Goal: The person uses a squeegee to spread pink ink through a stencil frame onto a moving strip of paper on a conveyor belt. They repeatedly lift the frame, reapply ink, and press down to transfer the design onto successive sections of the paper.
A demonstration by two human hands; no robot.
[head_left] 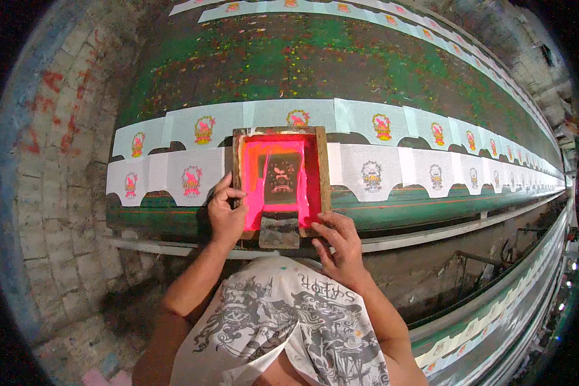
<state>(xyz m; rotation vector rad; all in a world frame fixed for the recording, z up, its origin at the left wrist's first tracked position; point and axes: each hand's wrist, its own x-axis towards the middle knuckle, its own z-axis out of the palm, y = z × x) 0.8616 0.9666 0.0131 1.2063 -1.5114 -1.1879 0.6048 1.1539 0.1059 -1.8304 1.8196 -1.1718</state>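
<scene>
A wooden screen-printing frame (323,167) smeared with bright pink ink lies over the row of pale printed fabric pieces (360,161). Inside is a dark stencil area (280,177) with a small design. A squared, stained squeegee (278,235) rests across the frame's near end. My left hand (228,212) has its fingers curled on the frame's left side. My right hand (340,248) is at the near right corner, fingers bent and spread, fingertips touching or very near the frame. Fabric pieces left of the frame carry pink prints; those to the right show grey outline designs.
The long green printing table (193,64) stretches away to the right, with more rows of printed pieces (289,5) behind. A metal rail (405,239) runs along its near edge. A second table with fabric (457,341) is at lower right, and a paved floor (64,212) at left.
</scene>
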